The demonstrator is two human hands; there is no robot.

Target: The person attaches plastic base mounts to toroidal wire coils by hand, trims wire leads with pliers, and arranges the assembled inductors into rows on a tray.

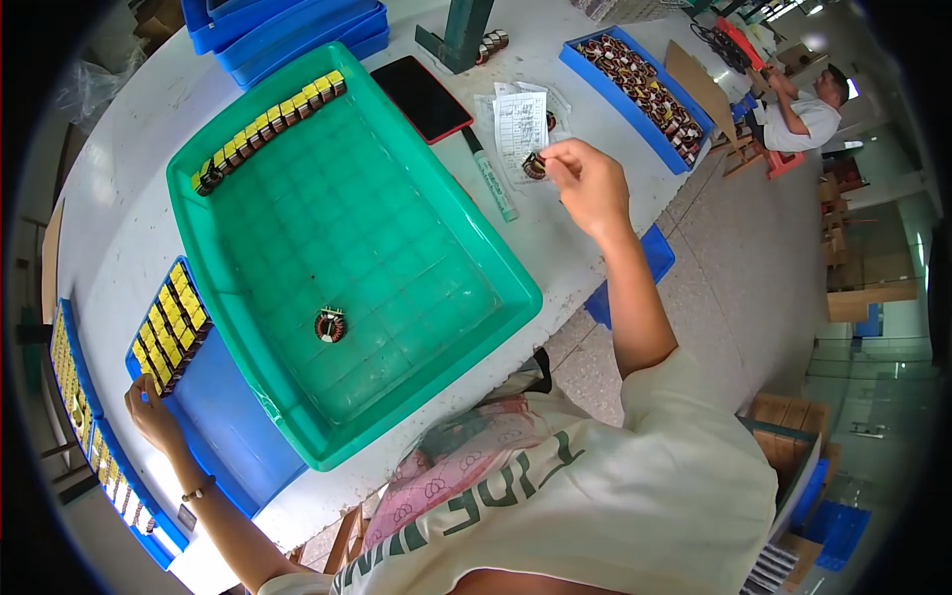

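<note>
My right hand [592, 188] pinches a small copper-wound toroidal coil [534, 167] above a printed paper slip [521, 124] on the table. At the near-left corner of a block of yellow-topped coils [171, 332], my left hand [155, 416] has its fingers curled together; what is between them, if anything, is hidden. That block sits in a blue tray [233, 436]. Between my hands stands a large green tray [397, 248]. One loose toroidal coil [330, 324] lies on its floor, and a row of yellow-topped coils [268, 129] lines its far-left side.
A green marker [491, 178] and a dark tablet-like device [421, 97] lie right of the green tray. A blue bin [640, 94] full of coils stands at the table's right edge. Stacked blue trays [288, 45] are at the back. Another person [803, 109] sits far right.
</note>
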